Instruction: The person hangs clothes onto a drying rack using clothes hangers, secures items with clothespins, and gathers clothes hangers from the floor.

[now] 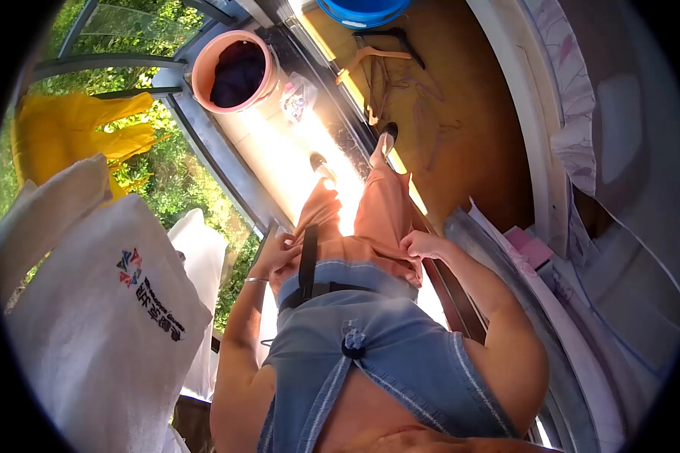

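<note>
I stand with both hands at my hips. My left hand, with a bracelet at its wrist, has its fingers curled against the side of the orange-pink trousers that I wear. On the other side my right hand pinches a fold of the same trousers between thumb and fingers. A black strap runs over the waist of my blue denim top. To my left hangs a white towel with a printed logo and lettering.
Beyond my feet stands a pink bucket holding dark cloth, beside a clear plastic bag. Several hangers lie on the brown floor near a blue basin. A yellow garment hangs by the window; a pink box sits at right.
</note>
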`<state>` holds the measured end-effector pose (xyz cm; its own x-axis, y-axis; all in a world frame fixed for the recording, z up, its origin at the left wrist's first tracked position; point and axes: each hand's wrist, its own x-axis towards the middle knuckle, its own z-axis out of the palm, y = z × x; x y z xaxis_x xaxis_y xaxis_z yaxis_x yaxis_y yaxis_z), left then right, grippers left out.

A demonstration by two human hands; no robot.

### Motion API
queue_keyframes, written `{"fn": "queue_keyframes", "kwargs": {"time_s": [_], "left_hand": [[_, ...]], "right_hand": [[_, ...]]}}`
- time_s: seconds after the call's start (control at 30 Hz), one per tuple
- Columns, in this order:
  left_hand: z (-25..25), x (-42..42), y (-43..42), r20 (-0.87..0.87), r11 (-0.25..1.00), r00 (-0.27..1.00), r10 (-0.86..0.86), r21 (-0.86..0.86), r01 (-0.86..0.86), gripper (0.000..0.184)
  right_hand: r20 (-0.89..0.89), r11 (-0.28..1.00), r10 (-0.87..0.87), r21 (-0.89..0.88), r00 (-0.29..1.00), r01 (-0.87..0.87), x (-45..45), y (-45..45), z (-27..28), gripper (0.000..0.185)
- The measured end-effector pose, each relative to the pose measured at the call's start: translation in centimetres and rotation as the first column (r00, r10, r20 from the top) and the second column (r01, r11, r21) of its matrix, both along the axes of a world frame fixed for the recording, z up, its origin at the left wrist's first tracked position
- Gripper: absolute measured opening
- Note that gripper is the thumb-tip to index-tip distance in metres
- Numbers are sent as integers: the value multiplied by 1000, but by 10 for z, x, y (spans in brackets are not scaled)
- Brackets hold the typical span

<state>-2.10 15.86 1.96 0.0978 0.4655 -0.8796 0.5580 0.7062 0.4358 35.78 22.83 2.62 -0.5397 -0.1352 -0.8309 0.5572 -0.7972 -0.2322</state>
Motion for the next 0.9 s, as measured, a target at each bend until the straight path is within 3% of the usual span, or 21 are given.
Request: {"fn": "queue_keyframes", "kwargs": {"time_s": [0.03, 0.07, 0.1, 0.13, 0.17, 0.23, 0.3, 0.37, 0.43, 0.47, 0.53, 0.57, 0.6, 0.63, 0.67, 0.7, 0.73, 0.77, 0.83, 0.9], "left_hand": [[-3, 4, 10, 0, 1000, 1000, -5, -6, 5, 22], [-7, 14, 23, 28, 987, 989, -143, -63, 145, 21], [-10, 24, 34, 61, 954, 960, -272, -116, 278, 21], [2, 39, 39, 92, 988, 996, 2, -153, 12, 17], [16, 41, 40, 70, 988, 997, 23, -156, -12, 17], [38, 41, 41, 214, 947, 959, 187, -299, -118, 15], [49, 7, 9, 214, 682, 754, 621, -622, -385, 16], [52, 4, -25, 46, 625, 735, 676, -563, -540, 16], [41, 15, -23, -43, 624, 790, 611, -587, -515, 18], [27, 19, -18, -68, 762, 879, 472, -469, -446, 23], [-29, -2, -10, -187, 875, 945, 267, -364, -319, 28], [-54, -12, 6, -272, 897, 918, 288, -258, -358, 28], [-80, -19, 27, -348, 912, 882, 317, -143, -385, 28], [-106, -27, 55, -374, 958, 882, 287, 108, -266, 28], [-139, -39, 77, -390, 941, 875, 288, 286, -182, 27], [-146, -40, 119, -434, 929, 848, 304, 331, -164, 26], [-180, -55, 143, -406, 900, 846, 346, 398, -177, 23], [-210, -69, 165, -467, 884, 833, 298, 464, -57, 21], [-257, -95, 215, -592, 834, 758, 276, 540, 118, 23], [-304, -127, 255, -710, 813, 656, 257, 526, 251, 28]], "right_hand": [[-174, 990, 109, 109, 979, -91, -7, 3, 17, 13], [-201, 973, 232, 65, 952, -223, -16, 13, 40, 14], [-277, 951, 292, 186, 915, -247, -18, 19, 49, 16], [-239, 937, 349, 89, 906, -337, -25, 41, 71, 16], [-236, 930, 364, 35, 901, -367, -21, 46, 68, 14], [-288, 920, 390, 171, 875, -353, -16, 71, 73, 12], [-400, 951, 310, 121, 862, -286, 12, 63, 41, 10], [-397, 928, 372, 147, 839, -342, 27, 71, 24, 10], [-421, 880, 468, 142, 777, -453, 29, 92, 6, 11], [-464, 868, 490, 186, 738, -459, 26, 105, -3, 14], [-445, 850, 515, 160, 733, -501, 10, 142, -9, 16], [-412, 840, 529, 128, 742, -527, 2, 154, -20, 17], [-457, 866, 495, 326, 739, -379, 5, 149, -51, 17], [-460, 855, 514, 349, 724, -385, 2, 157, -82, 17], [-403, 940, 335, 197, 851, -277, -1, 162, -110, 15], [-308, 989, 147, 44, 940, -140, -3, 165, -138, 12], [-226, 867, 326, 458, 918, -196, -6, 171, -173, 9], [-82, 579, 447, 785, 891, -218, -11, 181, -205, 10], [-31, 501, 229, 861, 973, -91, -25, 212, -235, 10], [-141, 519, 16, 847, 990, 113, -22, 230, -296, 10]]}}
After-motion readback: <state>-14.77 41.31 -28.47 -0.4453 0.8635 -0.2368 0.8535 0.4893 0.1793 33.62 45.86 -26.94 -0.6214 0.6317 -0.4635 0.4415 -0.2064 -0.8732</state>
